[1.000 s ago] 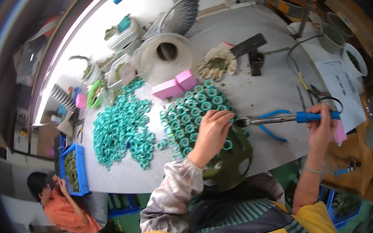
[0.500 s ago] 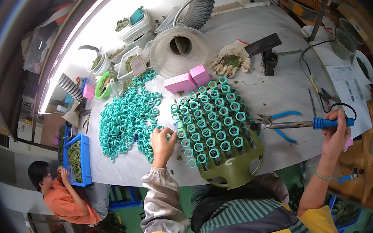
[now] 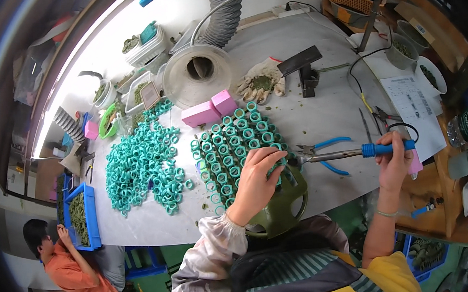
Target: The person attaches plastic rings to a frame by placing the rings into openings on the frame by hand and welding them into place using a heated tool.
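My left hand (image 3: 253,186) reaches over an olive-green rack (image 3: 276,217) set with rows of teal plastic rings (image 3: 228,142). Its fingers are curled and pinched near the rack's right edge, close to a ring there; what lies between them is hidden. In my right hand (image 3: 394,160) is a soldering iron (image 3: 338,154) gripped by its blue handle, held roughly level. The dark tip of the iron points left and meets the rack's right side, close by my left fingertips. Left of the rack lies a heap of loose teal rings (image 3: 138,165).
Blue-handled pliers (image 3: 331,141) lie under the iron's shaft. Behind the rack are pink blocks (image 3: 200,114), a clear funnel hood (image 3: 175,81), a glove (image 3: 262,82) and a black metal stand (image 3: 301,62). At far left a co-worker (image 3: 78,271) sits by a blue crate (image 3: 91,214).
My left hand has moved right, from beside the ring heap to over the rack's right side. The iron stays at the rack's right edge. The whole view has shifted.
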Demonstrator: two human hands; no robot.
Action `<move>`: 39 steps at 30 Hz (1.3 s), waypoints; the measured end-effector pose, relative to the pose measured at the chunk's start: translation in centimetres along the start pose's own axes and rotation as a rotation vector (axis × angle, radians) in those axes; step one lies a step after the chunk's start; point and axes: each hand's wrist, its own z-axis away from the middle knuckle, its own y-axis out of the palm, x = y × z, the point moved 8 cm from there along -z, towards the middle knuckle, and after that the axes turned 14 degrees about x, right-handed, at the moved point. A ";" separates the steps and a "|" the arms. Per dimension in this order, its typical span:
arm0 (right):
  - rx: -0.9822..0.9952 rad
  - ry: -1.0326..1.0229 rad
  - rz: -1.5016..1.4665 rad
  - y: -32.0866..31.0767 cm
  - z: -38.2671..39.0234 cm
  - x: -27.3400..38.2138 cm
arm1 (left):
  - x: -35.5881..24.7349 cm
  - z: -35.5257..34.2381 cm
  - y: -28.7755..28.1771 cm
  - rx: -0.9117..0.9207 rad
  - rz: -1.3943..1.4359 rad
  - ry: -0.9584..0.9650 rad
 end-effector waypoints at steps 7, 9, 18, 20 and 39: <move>0.030 0.015 0.014 1.6 0.0 -1.0 | 1.2 -1.1 1.9 0.033 -0.079 0.000; -0.015 0.034 0.045 0.6 0.0 -0.8 | 1.5 -0.9 1.8 0.035 -0.071 -0.026; -0.123 0.024 0.082 -3.2 -0.2 0.5 | 5.4 1.8 -5.4 -0.145 0.181 -0.268; -0.135 0.021 0.081 -2.9 -0.2 0.7 | 11.3 7.1 -9.2 -0.181 -0.121 -0.452; -0.113 0.004 0.117 -1.9 0.6 2.9 | 11.0 11.8 -8.8 -0.254 0.413 -0.381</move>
